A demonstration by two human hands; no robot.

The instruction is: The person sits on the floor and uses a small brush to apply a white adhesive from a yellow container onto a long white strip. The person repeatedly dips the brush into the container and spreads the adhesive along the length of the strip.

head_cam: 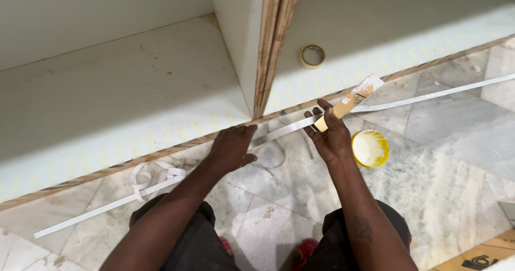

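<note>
A long white edge-banding strip (429, 95) runs across the marble floor from lower left to upper right. My left hand (232, 147) rests palm down on the strip near the front edge of the white cabinet base (134, 110). My right hand (329, 132) grips a flat wooden spreader (351, 102) whose tip is smeared with white glue, and the strip passes under its fingers. A small yellow tub of white glue (369, 148) sits on the floor just right of that hand.
A roll of masking tape (312, 56) lies on the right cabinet shelf. A plywood divider (274, 40) stands upright between the two compartments. Curled strip offcuts (153, 173) lie on the floor at left. Cardboard (480, 255) shows at the bottom right.
</note>
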